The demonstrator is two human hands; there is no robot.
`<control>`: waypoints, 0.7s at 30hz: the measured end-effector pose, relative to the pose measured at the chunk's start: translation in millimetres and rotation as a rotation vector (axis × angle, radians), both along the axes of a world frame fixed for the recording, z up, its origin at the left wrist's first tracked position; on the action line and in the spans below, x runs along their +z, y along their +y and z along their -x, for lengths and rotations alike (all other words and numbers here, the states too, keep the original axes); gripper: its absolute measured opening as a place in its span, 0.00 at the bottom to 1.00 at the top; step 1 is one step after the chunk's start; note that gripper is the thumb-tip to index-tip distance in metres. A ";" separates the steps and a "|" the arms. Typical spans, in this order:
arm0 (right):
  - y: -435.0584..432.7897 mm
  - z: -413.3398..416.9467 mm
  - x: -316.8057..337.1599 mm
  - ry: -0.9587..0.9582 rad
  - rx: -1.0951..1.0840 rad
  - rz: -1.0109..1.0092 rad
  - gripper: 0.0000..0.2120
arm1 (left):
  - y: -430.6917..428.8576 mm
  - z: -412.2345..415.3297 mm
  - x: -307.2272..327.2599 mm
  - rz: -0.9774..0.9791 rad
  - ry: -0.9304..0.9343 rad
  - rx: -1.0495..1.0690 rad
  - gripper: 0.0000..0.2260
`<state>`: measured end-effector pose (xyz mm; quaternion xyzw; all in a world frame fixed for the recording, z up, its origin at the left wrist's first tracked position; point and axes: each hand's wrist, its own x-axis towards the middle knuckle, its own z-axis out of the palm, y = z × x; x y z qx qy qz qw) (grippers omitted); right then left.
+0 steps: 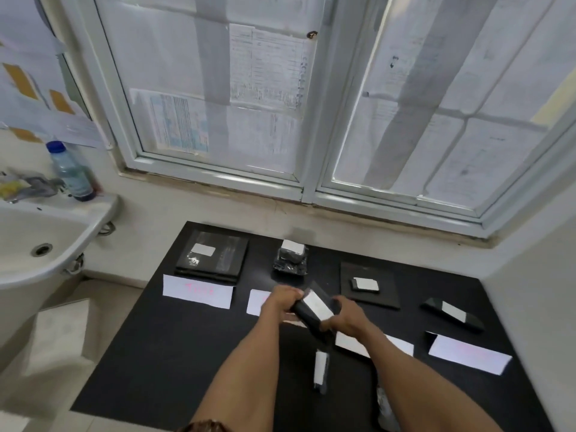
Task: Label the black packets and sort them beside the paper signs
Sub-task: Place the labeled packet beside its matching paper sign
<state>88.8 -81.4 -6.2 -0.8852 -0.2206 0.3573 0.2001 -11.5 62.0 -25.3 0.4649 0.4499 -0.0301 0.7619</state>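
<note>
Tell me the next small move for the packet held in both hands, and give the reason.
Probably set the black packet down beside one of the paper signs: it already carries a white label, and left hand and right hand grip it above the table. The writing is too blurred to say which sign.

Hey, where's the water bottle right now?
In the head view, the bottle stands at far left on the sink's back rim, left of the window, beyond the table's left corner.

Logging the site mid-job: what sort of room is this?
Likely a small utility or lab-type workroom: a wash basin, printed sheets covering the window, a black sorting table.
</note>
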 end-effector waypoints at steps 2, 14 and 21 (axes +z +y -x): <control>45.0 13.3 -0.5 -0.032 -0.090 -0.104 0.44 | 44.9 12.4 3.0 -0.030 -0.040 0.138 0.05; 307.4 85.7 -49.0 0.219 -0.247 -0.286 0.04 | 284.9 92.5 -43.5 -0.224 0.115 0.462 0.05; 351.7 67.7 -88.9 0.215 -0.228 -0.250 0.06 | 316.2 76.9 -88.2 -0.477 0.335 0.171 0.17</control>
